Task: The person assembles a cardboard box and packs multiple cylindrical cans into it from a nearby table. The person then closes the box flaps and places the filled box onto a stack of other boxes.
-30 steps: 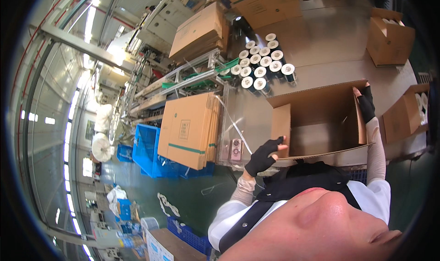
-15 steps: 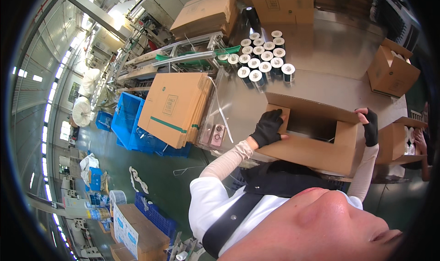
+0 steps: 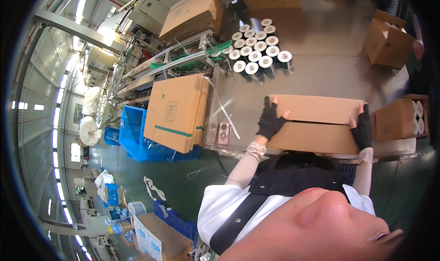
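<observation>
Two long flaps (image 3: 316,138) now lie folded across the box (image 3: 316,107), where half a second ago its inside was in plain view between the hands. Only a thin dark slit runs between them, from beside the left grip (image 3: 272,122) toward the right grip (image 3: 361,129). The short end flaps that showed then are hidden beneath.

Both grips, in black fingerless gloves, are wide: each thumb stands apart from its fingers and rests on the cardboard near an end of the box, the fingers reaching the far corners. Whether they squeeze or merely press cannot be told. The box sits directly between them, at the near edge of the worktop (image 3: 330,75).

For the folding in hand, this seems to leave the mouth all but covered, with the flap edges not quite meeting. The rolls (image 3: 260,46) stand upright beyond the left grip, apart from the box. Flat cartons (image 3: 173,112) lie well left of that grip; an open carton (image 3: 395,120) holding white-ended rolls stands just right of the right grip.
</observation>
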A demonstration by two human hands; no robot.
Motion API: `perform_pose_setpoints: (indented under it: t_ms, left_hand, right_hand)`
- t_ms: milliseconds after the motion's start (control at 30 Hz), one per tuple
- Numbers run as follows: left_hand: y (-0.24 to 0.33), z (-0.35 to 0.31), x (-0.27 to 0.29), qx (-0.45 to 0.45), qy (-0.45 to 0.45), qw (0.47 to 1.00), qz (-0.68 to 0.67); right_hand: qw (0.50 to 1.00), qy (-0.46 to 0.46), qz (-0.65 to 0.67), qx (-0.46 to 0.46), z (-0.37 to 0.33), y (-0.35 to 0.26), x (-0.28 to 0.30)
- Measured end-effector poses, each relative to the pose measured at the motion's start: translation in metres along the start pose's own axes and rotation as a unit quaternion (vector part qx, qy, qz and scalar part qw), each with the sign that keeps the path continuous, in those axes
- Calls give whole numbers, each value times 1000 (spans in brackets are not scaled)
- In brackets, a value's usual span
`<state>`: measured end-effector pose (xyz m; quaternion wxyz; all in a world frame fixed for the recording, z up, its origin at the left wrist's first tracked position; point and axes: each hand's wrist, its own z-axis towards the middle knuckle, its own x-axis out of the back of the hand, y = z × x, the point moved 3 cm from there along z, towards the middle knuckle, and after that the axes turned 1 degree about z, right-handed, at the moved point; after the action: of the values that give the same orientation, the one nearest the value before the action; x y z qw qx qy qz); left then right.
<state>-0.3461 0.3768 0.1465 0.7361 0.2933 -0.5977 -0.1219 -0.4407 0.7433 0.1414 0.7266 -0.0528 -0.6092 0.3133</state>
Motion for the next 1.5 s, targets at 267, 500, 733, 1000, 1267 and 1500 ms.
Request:
perform_pose_setpoints:
  t_ms: [267,500,733,1000,1267,1500]
  left_hand:
    - [56,-25,-48,13,-18,998,-59]
    - [-80,-4,12,-8,-24,994,-108]
    - [-262,1,73,226,-106,943,220]
    - [-136,-28,-42,163,-155,724,-652]
    - [-131,-30,-93,262,-84,907,-319]
    - [-174,-42,-73,254,52,879,-401]
  right_hand:
    - [903,-59,369,-211,41,146,-4]
    - [660,-120,726,-155,-5,31,-33]
    - [778,-119,508,-351,-97,47,-153]
    - [871,-61,447,-194,-62,137,-58]
    - [790,-109,604,-8,16,-59,91]
    - [781,-182,594,64,41,-205,44]
